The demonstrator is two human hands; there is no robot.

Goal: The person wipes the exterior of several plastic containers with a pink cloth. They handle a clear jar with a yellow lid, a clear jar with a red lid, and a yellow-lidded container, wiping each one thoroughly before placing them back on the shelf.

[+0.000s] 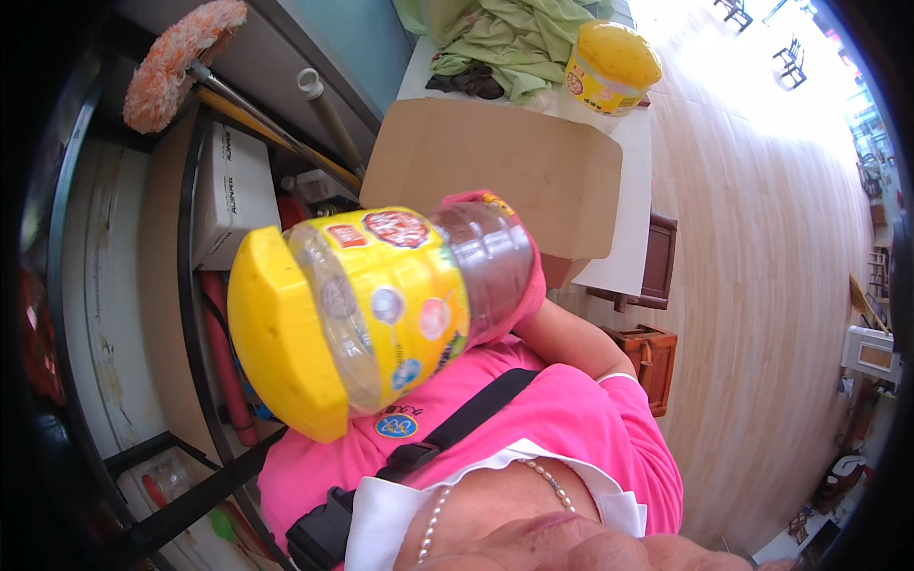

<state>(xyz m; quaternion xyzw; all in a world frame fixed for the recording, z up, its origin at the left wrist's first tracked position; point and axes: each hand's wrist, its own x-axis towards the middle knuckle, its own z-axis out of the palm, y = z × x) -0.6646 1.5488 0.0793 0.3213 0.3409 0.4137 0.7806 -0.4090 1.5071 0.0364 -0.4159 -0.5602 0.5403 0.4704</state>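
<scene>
A large clear plastic jar [400, 300] with a yellow lid [285, 335] and a yellow printed wrap lies tilted across the front of my pink shirt, its lid towards the left. Its base end, at the right, looks dark reddish through the plastic. A pink cloth [534, 285] curves around that base. My right forearm [578, 335] reaches to the cloth, but the hand and fingers are hidden by the cloth and jar. My left hand is out of view. Beyond the jar stands an open-flapped cardboard box [493, 164] on a white table [632, 178].
A similar yellow-lidded jar [613, 68] stands at the table's far right beside crumpled green cloth [510, 43]. On the left are a black-framed shelf [187, 214] with a white carton [239, 193], and a fluffy orange-white mop head [182, 64]. Wooden stools [646, 364] stand at the right.
</scene>
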